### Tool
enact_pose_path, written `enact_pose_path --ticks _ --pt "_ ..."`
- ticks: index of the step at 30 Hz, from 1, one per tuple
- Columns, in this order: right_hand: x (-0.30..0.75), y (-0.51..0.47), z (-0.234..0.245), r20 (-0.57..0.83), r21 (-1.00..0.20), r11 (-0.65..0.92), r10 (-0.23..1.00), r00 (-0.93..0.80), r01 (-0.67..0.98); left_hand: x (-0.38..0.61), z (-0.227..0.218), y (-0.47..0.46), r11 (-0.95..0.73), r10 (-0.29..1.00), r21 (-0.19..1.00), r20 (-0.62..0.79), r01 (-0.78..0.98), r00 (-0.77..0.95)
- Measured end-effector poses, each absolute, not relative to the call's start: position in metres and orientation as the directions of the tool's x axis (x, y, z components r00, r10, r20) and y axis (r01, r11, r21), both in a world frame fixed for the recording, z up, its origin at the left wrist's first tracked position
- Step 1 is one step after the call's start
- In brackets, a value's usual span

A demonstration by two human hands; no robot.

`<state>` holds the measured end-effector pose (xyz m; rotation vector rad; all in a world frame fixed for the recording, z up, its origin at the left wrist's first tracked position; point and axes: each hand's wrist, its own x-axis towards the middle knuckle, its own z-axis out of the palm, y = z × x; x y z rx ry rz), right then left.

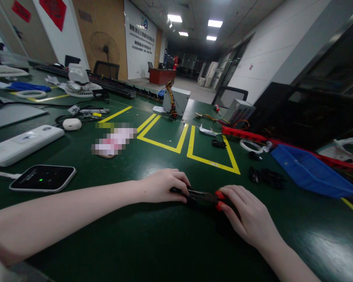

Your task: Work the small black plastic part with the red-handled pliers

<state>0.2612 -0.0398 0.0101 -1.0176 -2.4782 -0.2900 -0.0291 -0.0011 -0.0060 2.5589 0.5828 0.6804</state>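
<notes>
Both my hands rest on the green table (153,243) near its front edge. My left hand (161,185) is curled, its fingertips pinched on a small black part (179,191). My right hand (247,213) is closed round the red handles of a pair of pliers (204,197). The dark jaws of the pliers point left and meet the black part between the two hands.
A black device with a green light (44,177) and a white power strip (23,143) lie at the left. Yellow tape boxes (191,150) mark the middle. A blue bin (308,170), small black parts (266,176) and a grey power supply with wires (175,101) lie beyond.
</notes>
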Motion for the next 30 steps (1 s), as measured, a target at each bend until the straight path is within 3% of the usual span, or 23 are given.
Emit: enact_pose_path --ticks 12,19,26,30 --pt "0.259 -0.041 0.011 0.467 0.138 0.729 0.549 -0.693 0.67 -0.028 -0.005 -0.002 -0.834 0.489 0.456 0.353 0.31 0.798" --pt "0.257 -0.043 0.009 0.538 0.155 0.714 0.518 -0.665 0.682 -0.029 -0.005 -0.004 -0.846 0.478 0.439 0.376 0.302 0.794" --pt "0.253 -0.047 0.011 0.54 0.088 0.66 0.598 -0.592 0.746 -0.03 -0.003 -0.009 -0.836 0.496 0.461 0.402 0.298 0.769" --pt "0.247 -0.047 0.015 0.469 0.119 0.579 0.683 -0.56 0.806 -0.029 -0.003 -0.009 -0.848 0.493 0.414 0.391 0.33 0.777"
